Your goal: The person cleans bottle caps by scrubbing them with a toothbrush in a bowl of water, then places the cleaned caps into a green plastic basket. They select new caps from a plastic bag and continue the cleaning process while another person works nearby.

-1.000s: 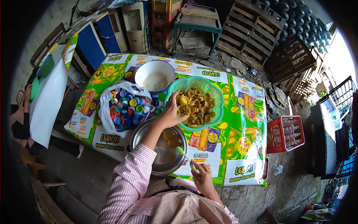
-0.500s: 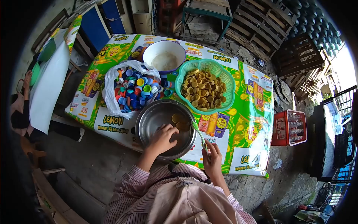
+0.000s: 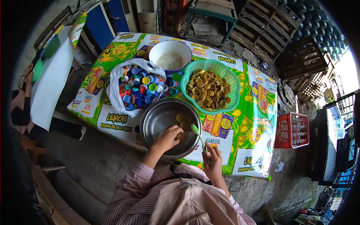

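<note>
Over the steel bowl, my left hand pinches a yellowish-brown cap. Several similar caps lie in the bowl's bottom, just beyond my fingers. My right hand is closed around the handle of a green and white toothbrush, whose head is at the bowl's right rim. A green plastic basket full of yellowish-brown caps stands behind and to the right. Colourful caps fill a white plastic bag at the back left.
A white bowl with cloudy liquid stands at the back of the table with its printed cover. On the floor at right is a red crate. Another person's arm shows at far left, near green containers.
My left hand has closed on a cap and moved slightly right in the bowl. My right hand still holds the toothbrush. The whole view has shifted slightly.
</note>
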{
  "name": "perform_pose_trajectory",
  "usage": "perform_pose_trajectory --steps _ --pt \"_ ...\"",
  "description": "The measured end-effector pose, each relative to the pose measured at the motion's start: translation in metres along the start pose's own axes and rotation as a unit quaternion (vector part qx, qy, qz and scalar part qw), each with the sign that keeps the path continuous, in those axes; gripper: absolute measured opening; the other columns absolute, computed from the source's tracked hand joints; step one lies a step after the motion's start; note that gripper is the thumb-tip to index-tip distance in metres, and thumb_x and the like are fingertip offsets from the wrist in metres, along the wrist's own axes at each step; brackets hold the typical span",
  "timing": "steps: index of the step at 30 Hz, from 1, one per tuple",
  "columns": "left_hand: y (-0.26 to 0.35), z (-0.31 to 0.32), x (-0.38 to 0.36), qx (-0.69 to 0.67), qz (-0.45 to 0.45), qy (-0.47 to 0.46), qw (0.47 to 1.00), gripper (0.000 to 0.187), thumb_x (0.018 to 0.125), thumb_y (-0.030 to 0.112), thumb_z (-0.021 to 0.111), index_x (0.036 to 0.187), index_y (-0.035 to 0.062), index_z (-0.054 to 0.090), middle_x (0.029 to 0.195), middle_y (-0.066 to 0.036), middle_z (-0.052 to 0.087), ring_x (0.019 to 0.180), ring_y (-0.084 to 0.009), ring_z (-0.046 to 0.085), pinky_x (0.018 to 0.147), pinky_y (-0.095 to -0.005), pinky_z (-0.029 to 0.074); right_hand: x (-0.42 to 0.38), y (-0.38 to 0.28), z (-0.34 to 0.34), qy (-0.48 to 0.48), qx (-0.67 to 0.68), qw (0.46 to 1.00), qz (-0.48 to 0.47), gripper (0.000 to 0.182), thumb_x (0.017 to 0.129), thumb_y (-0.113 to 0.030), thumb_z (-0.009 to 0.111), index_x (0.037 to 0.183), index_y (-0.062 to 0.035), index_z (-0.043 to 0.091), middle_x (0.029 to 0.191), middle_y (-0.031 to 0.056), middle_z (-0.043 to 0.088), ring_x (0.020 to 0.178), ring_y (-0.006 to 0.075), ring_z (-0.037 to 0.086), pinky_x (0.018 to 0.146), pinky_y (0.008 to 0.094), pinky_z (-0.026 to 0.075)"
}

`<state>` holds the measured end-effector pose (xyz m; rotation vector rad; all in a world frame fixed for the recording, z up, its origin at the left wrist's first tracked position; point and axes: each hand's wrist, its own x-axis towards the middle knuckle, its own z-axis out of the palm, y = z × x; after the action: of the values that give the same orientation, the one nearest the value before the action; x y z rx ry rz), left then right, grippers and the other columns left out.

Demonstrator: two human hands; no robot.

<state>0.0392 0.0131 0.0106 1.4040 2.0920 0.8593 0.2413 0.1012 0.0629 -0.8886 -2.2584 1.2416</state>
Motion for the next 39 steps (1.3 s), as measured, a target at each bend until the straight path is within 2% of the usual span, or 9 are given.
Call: perform_pose_trajectory --steps 4,8,10,14,24,26,33,36,39 --pt "-0.002 -0.012 -0.004 -0.041 0.004 0.048 0.998 0.030 0.067 0.002 0.066 0.096 0.0047 0.059 0.095 -0.010 0.054 0.089 -0.0278 0.057 0.077 -0.0343 0.047 0.004 0.007 0.007 0.016 -0.020 0.997 -0.066 0.033 0.080 0.001 0.057 0.113 -0.0029 0.057 0.090 0.0140 0.055 0.072 0.0257 0.056 0.059 0.0327 0.044" --pt "-0.006 -0.023 -0.009 -0.087 0.011 0.087 0.992 0.033 0.067 0.001 0.068 0.099 0.0049 0.060 0.094 -0.009 0.053 0.089 -0.0238 0.057 0.076 -0.0310 0.048 0.008 0.001 0.009 -0.009 -0.027 0.998 -0.053 0.034 0.080 0.000 0.057 0.114 -0.0033 0.056 0.091 0.0146 0.055 0.076 0.0291 0.057 0.063 0.0353 0.046" --pt "-0.006 -0.029 -0.011 -0.141 0.012 0.093 0.986 0.037 0.071 0.002 0.069 0.106 0.0050 0.059 0.097 -0.007 0.055 0.086 -0.0172 0.058 0.077 -0.0275 0.048 0.010 0.000 0.011 -0.022 -0.070 0.994 -0.081 0.040 0.080 -0.001 0.058 0.119 -0.0093 0.054 0.087 0.0150 0.053 0.068 0.0293 0.059 0.059 0.0372 0.047" --pt "-0.005 -0.032 -0.017 -0.198 0.007 0.145 0.969 0.037 0.073 0.004 0.069 0.107 0.0042 0.055 0.095 -0.006 0.060 0.083 -0.0144 0.059 0.074 -0.0259 0.048 0.015 -0.004 0.014 -0.049 -0.098 0.989 -0.103 0.043 0.081 -0.006 0.060 0.122 -0.0141 0.052 0.087 0.0107 0.055 0.064 0.0272 0.060 0.054 0.0379 0.049" --pt "0.001 -0.042 -0.023 -0.166 0.024 0.174 0.970 0.031 0.072 0.005 0.070 0.098 0.0030 0.054 0.094 -0.008 0.062 0.084 -0.0177 0.061 0.074 -0.0301 0.049 0.024 -0.009 0.023 -0.104 -0.097 0.982 -0.124 0.040 0.084 -0.012 0.056 0.123 -0.0168 0.051 0.087 0.0113 0.054 0.060 0.0305 0.059 0.049 0.0412 0.048" --pt "0.000 -0.043 -0.024 -0.127 0.033 0.169 0.977 0.030 0.071 0.004 0.070 0.096 0.0023 0.054 0.093 -0.010 0.062 0.085 -0.0202 0.062 0.073 -0.0306 0.049 0.026 -0.020 0.018 -0.133 -0.133 0.978 -0.088 0.037 0.083 -0.008 0.057 0.120 -0.0136 0.054 0.085 0.0127 0.055 0.064 0.0300 0.059 0.055 0.0411 0.048" --pt "0.005 -0.044 -0.023 -0.104 0.032 0.175 0.979 0.030 0.070 0.003 0.069 0.095 0.0011 0.054 0.091 -0.010 0.061 0.084 -0.0220 0.062 0.074 -0.0312 0.049 0.031 -0.011 0.012 -0.098 -0.167 0.971 -0.142 0.040 0.085 -0.014 0.055 0.125 -0.0189 0.049 0.087 0.0092 0.053 0.056 0.0296 0.058 0.045 0.0415 0.046" --pt "0.008 -0.047 -0.021 -0.099 0.035 0.169 0.980 0.028 0.070 0.003 0.069 0.094 0.0010 0.055 0.091 -0.010 0.061 0.085 -0.0219 0.062 0.074 -0.0312 0.049 0.031 -0.018 0.013 -0.137 -0.182 0.968 -0.100 0.037 0.084 -0.010 0.057 0.120 -0.0160 0.054 0.086 0.0114 0.055 0.062 0.0296 0.060 0.051 0.0414 0.048" --pt "0.007 -0.047 -0.022 -0.090 0.045 0.184 0.978 0.030 0.069 0.002 0.071 0.096 0.0007 0.056 0.092 -0.008 0.062 0.082 -0.0180 0.062 0.074 -0.0288 0.048 0.032 -0.020 0.012 -0.112 -0.179 0.972 -0.104 0.037 0.083 -0.009 0.058 0.119 -0.0155 0.054 0.086 0.0113 0.055 0.062 0.0292 0.060 0.051 0.0414 0.048"
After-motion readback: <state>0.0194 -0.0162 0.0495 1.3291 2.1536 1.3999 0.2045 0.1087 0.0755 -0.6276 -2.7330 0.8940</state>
